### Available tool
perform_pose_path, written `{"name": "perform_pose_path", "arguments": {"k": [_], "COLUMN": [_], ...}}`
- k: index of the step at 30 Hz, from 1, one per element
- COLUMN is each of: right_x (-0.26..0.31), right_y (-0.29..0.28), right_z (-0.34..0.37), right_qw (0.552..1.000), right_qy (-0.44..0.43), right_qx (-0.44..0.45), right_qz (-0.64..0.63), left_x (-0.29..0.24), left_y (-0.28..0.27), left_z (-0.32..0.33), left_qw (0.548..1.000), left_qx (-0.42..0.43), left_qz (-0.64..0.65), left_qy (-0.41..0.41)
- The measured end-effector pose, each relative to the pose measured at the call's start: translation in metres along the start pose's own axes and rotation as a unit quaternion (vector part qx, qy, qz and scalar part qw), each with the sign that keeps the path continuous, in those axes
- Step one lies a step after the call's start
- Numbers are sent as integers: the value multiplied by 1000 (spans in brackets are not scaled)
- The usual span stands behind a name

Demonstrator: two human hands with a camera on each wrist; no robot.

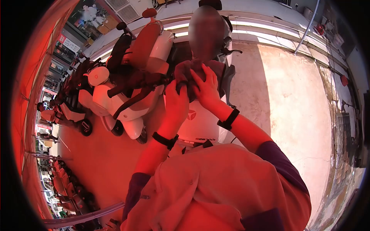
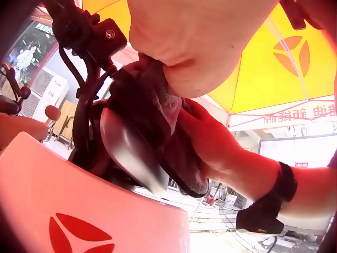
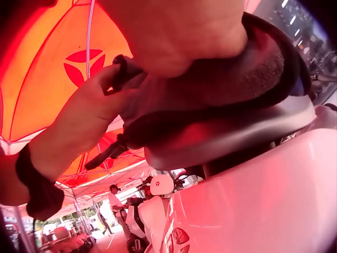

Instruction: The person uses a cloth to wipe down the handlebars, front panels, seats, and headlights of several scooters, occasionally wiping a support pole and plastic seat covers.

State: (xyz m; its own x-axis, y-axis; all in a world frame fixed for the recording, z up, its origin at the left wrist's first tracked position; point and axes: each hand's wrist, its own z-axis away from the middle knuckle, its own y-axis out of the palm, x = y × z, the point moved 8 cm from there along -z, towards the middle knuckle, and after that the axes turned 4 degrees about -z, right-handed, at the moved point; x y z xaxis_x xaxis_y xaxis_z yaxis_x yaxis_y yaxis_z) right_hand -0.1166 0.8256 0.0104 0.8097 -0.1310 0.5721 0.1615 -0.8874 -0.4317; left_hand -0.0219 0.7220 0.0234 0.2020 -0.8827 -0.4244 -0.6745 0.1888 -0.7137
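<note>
Looks like mid-job fitting or wiping here — can't tell which. The dark cloth [image 1: 185, 69] is draped over the rounded grey housing [image 2: 129, 150] at the far end of the pale scooter's front panel [image 1: 200, 129]. Left hand [image 1: 176, 103] has its fingers bent onto the cloth's left side, pinching its edge; right hand [image 1: 209, 89] has fingers spread, fairly straight, pressing the right — fingertip grip hidden. I'd say next calls for even tension both sides.

Arms [image 1: 251, 133] forward | left hand [image 1: 177, 104]: fingers [image 1: 183, 91] bent | right hand [image 1: 208, 89] beside: fingers spread
</note>
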Motion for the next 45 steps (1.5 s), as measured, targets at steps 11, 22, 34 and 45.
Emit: {"name": "perform_pose_path", "arguments": {"k": [11,22,34,45], "right_x": [-64,21,18,-67], "right_y": [1,44,65,5], "right_z": [-24,-11,58,-21], "right_qw": [996,991,947,995], "right_qy": [86,-93,-256,72], "right_qx": [24,54,193,-63], "right_qz": [11,75,-1,11], "left_x": [-57,59,89,-51], "left_y": [14,21,48,27], "left_z": [-30,44,97,-25], "left_qw": [933,994,935,924], "left_qx": [-47,-68,175,-76], "left_qz": [-167,-21,185,-252], "left_qy": [314,85,-247,278]}}
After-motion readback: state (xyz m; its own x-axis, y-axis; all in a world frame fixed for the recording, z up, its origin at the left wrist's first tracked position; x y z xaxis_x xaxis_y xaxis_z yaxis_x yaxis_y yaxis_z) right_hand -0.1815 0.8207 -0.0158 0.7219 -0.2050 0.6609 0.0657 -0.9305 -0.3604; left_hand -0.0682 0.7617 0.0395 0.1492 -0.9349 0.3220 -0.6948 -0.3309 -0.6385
